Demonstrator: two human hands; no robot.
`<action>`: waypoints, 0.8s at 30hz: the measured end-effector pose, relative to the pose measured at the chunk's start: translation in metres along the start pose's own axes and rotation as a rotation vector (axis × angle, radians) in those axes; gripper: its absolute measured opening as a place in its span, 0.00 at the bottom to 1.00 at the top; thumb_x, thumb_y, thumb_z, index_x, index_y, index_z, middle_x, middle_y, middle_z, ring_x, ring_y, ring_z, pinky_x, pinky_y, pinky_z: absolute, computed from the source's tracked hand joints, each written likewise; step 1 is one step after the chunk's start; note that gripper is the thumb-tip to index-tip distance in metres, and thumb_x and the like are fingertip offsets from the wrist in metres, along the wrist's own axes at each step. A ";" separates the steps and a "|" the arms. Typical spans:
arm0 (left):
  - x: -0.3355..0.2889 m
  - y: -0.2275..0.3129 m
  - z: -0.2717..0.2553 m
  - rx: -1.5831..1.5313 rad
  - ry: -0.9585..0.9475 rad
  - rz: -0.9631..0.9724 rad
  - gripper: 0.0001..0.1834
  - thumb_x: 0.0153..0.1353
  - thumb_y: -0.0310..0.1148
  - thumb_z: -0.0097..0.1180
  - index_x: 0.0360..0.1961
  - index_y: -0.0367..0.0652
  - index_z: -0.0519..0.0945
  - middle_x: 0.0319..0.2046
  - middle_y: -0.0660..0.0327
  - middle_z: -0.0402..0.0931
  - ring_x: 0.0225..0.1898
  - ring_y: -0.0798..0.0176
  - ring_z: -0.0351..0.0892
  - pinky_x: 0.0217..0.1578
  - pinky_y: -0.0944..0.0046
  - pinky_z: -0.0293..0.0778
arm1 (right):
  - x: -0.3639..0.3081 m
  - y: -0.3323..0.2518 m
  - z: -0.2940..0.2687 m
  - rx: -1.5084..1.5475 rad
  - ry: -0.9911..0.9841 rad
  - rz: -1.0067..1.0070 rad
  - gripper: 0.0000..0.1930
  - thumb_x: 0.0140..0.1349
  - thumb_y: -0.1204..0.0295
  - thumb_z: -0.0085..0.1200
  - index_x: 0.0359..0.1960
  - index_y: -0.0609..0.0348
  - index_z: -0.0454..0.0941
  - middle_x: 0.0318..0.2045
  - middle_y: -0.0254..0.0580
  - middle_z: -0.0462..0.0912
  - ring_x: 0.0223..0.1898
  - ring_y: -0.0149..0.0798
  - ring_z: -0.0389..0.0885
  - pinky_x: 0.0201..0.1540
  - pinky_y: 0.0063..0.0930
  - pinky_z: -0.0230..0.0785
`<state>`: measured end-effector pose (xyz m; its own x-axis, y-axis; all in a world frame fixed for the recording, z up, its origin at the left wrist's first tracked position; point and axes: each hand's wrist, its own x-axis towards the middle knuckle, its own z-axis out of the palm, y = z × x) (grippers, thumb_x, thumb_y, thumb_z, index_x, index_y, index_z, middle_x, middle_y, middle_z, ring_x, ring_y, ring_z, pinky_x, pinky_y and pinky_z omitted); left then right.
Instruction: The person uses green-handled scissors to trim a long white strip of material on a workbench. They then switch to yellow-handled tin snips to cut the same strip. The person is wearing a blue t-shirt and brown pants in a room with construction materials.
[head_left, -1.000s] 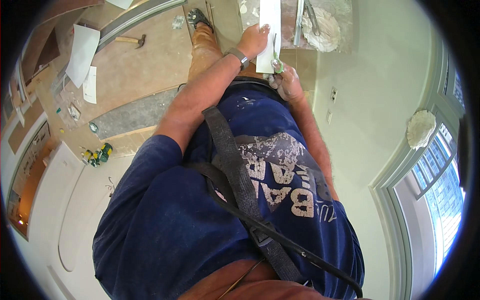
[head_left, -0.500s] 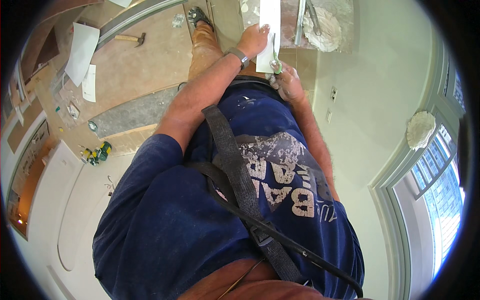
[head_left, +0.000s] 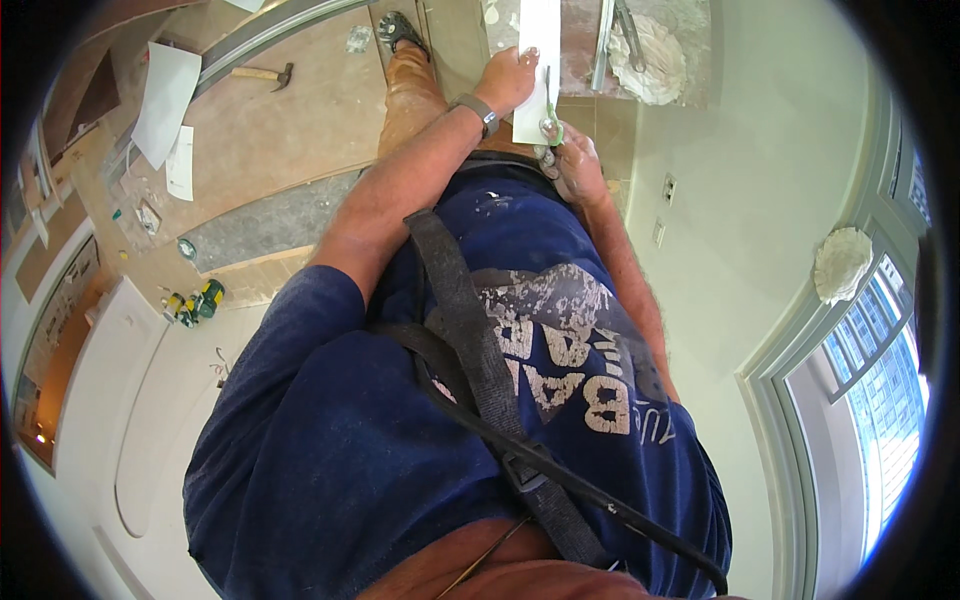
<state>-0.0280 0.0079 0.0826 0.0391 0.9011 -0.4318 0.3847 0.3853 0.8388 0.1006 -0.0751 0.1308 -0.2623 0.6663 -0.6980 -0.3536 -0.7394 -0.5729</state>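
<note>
My left hand (head_left: 505,80), with a grey watch on the wrist, grips the edge of a long white strip (head_left: 538,40) held out in front of my waist. Just below it, my right hand (head_left: 572,168) is closed on a small green-handled tool (head_left: 550,125) whose thin metal blade lies against the strip's lower end. Both hands are smeared with white dust. My blue shirt and a black strap fill the middle of the view.
A hammer (head_left: 262,73), white sheets (head_left: 165,95), a grey board (head_left: 265,225) and a yellow-green tool (head_left: 195,303) lie on the tan floor. A white tub (head_left: 130,420) is at left. A plaster-covered board (head_left: 655,55) sits ahead. A plaster lump (head_left: 842,262) rests on the window sill.
</note>
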 end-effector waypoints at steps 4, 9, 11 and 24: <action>0.006 -0.006 0.003 -0.003 0.006 0.042 0.21 0.57 0.41 0.39 0.30 0.29 0.72 0.27 0.38 0.71 0.32 0.39 0.70 0.35 0.53 0.65 | 0.002 0.001 0.000 0.029 0.018 0.049 0.13 0.56 0.66 0.46 0.35 0.64 0.70 0.18 0.34 0.72 0.15 0.22 0.63 0.14 0.13 0.53; 0.009 -0.022 0.010 0.127 -0.063 -0.082 0.23 0.57 0.44 0.37 0.30 0.30 0.72 0.29 0.37 0.70 0.34 0.38 0.68 0.37 0.51 0.65 | 0.005 -0.005 -0.011 -0.173 -0.023 0.030 0.11 0.56 0.70 0.41 0.35 0.63 0.72 0.19 0.35 0.73 0.17 0.22 0.64 0.17 0.14 0.56; 0.004 -0.025 0.008 0.116 -0.242 -0.250 0.26 0.57 0.47 0.36 0.31 0.30 0.72 0.33 0.36 0.69 0.38 0.39 0.68 0.40 0.51 0.63 | 0.015 0.012 -0.040 -0.432 -0.111 -0.031 0.13 0.56 0.69 0.36 0.37 0.60 0.73 0.20 0.34 0.73 0.19 0.28 0.67 0.22 0.21 0.60; -0.046 0.227 -0.115 -0.543 -0.446 0.616 0.17 0.58 0.34 0.45 0.46 0.36 0.67 0.41 0.59 0.69 0.45 0.67 0.67 0.47 0.66 0.62 | 0.048 -0.008 -0.053 -0.388 -0.064 0.185 0.13 0.53 0.68 0.43 0.38 0.62 0.72 0.20 0.40 0.74 0.17 0.32 0.70 0.16 0.23 0.64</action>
<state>-0.0482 0.0770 0.3310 0.4869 0.8609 0.1474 -0.3006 0.0067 0.9537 0.1390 -0.0421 0.0792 -0.3492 0.5149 -0.7829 0.0647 -0.8203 -0.5683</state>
